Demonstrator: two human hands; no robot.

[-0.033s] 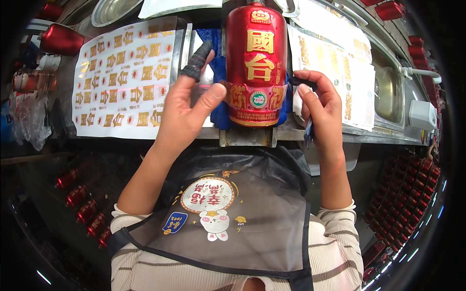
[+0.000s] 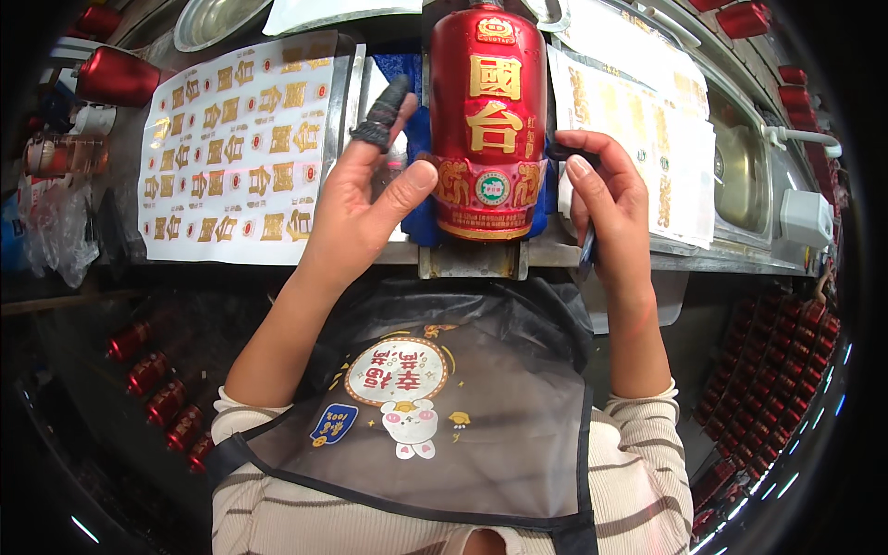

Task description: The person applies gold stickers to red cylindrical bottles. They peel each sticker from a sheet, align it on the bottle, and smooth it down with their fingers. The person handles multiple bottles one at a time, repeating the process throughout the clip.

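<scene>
A red bottle (image 2: pixel 488 83) with gold characters, a green round emblem and a patterned band near its base lies in front of me on a blue cloth (image 2: pixel 418 199). My left hand (image 2: pixel 356 199) is open at its left side, black covers on the fingers, thumb tip at the bottle's edge; whether it touches I cannot tell. At the bottle's right side my right hand (image 2: pixel 610 194) is closed, with a black cover on a fingertip. A thin dark-blue tool (image 2: pixel 587 252) sticks out below its curled fingers; its kind is hidden.
To the left lies a white sheet of gold decals (image 2: pixel 227 157); more decal sheets (image 2: pixel 638 139) lie to the right, beside a metal sink (image 2: pixel 740 176). A metal bowl (image 2: pixel 217 20) and red bottle (image 2: pixel 116 76) stand far left. Rows of red bottles (image 2: pixel 772 370) stand lower right.
My left hand has shifted slightly right, its thumb closer over the bottle's edge. My right hand and the bottle have barely moved.
</scene>
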